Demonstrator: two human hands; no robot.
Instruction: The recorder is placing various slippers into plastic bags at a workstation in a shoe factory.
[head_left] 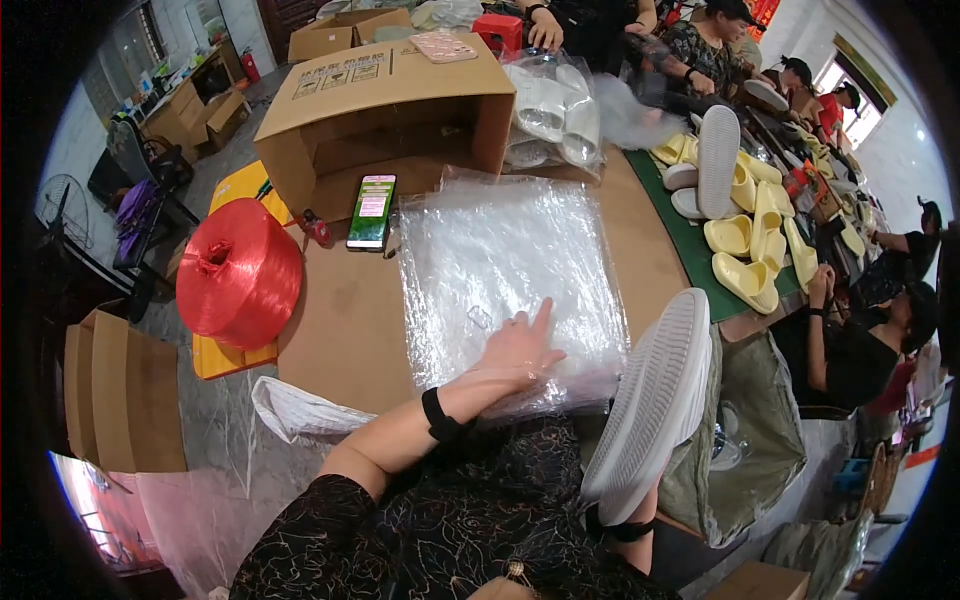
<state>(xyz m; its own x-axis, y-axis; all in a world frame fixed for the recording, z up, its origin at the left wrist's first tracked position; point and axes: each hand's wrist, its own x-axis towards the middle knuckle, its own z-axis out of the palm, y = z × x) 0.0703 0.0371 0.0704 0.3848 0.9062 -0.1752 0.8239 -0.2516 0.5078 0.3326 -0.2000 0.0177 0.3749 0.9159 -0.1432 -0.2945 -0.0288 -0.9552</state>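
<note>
My left hand [522, 352] lies on a stack of clear plastic bags [500, 240], its fingers spread and holding nothing. On the right, a pair of light grey slippers [655, 395] stands tilted on end, ribbed sole showing, just beside the bags. My right hand [646, 506] holds the slippers from behind. Its fingers are hidden by the soles, and only a bit near the wrist strap shows. The bags lie flat on the brown cardboard-covered table [335, 330].
An open cardboard box [390, 85] stands behind the bags, with a phone [372, 212] before it. A red twine roll [240, 275] sits left. Bagged slippers [560, 115] lie behind. Yellow slippers [745, 245] cover a green strip at right, where several people work. An olive sack [755, 430] hangs nearby.
</note>
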